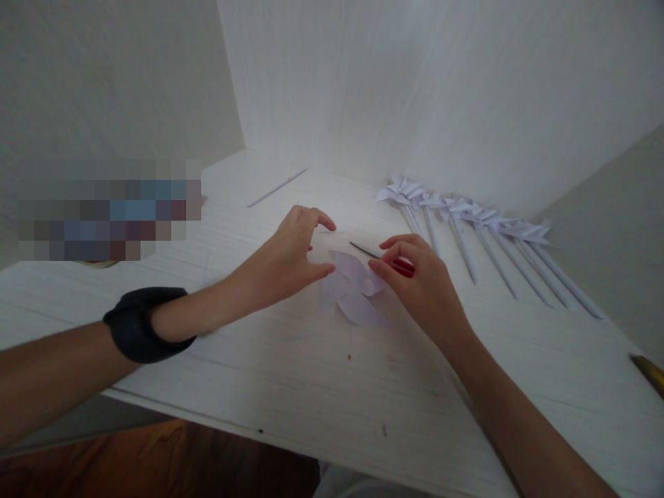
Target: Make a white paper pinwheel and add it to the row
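A white paper pinwheel [357, 302] lies on the white tabletop in front of me, its blades folded and slightly curled. My left hand [298, 252] hovers at its left edge, thumb and fingers apart, holding nothing. On the right, my right hand [415, 266] is closed around red-handled scissors [402, 265]. Their thin dark tip points left, just above the far side of the pinwheel. The fingers of that hand cover part of the pinwheel's right edge; whether they touch it I cannot tell.
Several finished paper pinwheels on rolled paper sticks [498, 263] lie in a row at the right, against the wall. A loose paper stick [277, 188] rests at the back left. A blurred-out patch [108, 214] covers something at the far left. The table's front edge [259, 431] runs below.
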A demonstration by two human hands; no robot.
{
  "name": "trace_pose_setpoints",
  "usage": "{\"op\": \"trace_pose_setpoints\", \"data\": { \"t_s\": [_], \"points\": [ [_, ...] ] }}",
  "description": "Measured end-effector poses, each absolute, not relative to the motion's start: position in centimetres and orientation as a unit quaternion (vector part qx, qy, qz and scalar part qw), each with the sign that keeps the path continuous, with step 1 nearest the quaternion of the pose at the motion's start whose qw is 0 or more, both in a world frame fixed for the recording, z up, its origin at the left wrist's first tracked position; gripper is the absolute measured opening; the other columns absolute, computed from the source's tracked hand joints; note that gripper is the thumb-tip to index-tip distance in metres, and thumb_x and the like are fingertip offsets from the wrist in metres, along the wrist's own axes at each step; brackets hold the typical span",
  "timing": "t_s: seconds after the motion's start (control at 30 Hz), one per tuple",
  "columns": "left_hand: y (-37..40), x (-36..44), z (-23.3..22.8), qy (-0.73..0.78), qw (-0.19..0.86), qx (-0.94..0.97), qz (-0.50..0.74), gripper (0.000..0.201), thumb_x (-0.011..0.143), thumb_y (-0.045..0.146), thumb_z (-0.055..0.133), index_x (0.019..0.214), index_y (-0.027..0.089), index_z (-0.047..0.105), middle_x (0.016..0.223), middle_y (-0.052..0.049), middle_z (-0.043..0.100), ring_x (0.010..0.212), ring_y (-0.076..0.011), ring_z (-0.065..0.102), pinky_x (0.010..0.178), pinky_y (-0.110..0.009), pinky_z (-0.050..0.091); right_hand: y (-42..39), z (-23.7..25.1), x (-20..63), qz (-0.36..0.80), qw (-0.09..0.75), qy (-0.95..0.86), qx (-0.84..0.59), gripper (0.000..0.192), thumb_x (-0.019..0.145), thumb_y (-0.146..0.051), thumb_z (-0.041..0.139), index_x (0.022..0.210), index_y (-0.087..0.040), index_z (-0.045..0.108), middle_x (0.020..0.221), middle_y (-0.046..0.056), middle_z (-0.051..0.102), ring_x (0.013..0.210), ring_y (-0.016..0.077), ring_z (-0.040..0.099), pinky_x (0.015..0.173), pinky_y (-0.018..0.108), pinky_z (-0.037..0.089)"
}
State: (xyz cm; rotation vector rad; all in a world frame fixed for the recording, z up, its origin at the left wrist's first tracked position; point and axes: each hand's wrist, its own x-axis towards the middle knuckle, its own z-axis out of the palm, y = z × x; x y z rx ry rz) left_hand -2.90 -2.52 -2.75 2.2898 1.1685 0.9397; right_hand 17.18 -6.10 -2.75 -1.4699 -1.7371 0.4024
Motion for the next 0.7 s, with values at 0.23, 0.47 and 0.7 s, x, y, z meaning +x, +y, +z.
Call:
{"op": "trace_pose_setpoints", "data": {
  "t_s": [0.23,0.47,0.7],
  "points": [
    [-2.5,-2.6,-2.5,0.468,0.157,0.846,0.203,0.023,0.075,0.034,0.062,0.085,0.016,0.053,0.081,-0.004,0.059,0.071,-0.0163,0.053,0.062,-0.029,0.04,-5.9,-3.1,17.3,0.226,0.452,-0.64,-0.579,0.018,0.073,-0.031,0.064,0.063,-0.018,0.057,0.095,0.006,0.06,0.087,0.0181,0.057,0.072,0.034,0.047],
    [-2.6,-2.3,-3.0,0.401,0.086,0.883,0.228,0.006,0.08,0.019,0.052,0.083,0.016,0.058,0.076,-0.002,0.061,0.067,-0.0134,0.052,0.06,-0.025,0.037,-5.8,-3.8,17.2,0.263,0.471,-0.616,-0.575,0.019,0.073,-0.035,0.063,0.066,-0.018,0.057,0.094,0.006,0.063,0.082,0.0173,0.057,0.068,0.033,0.045],
    [-3.2,-2.0,-3.0,0.349,0.073,0.894,0.27,0.023,0.081,0.01,0.047,0.091,0.02,0.065,0.092,-0.003,0.064,0.076,-0.013,0.057,0.067,-0.025,0.042,-5.8,-3.8,17.1,0.287,0.47,-0.61,-0.57,0.021,0.073,-0.038,0.062,0.066,-0.019,0.058,0.089,0.005,0.065,0.077,0.0161,0.056,0.065,0.031,0.043]
  ]
}}
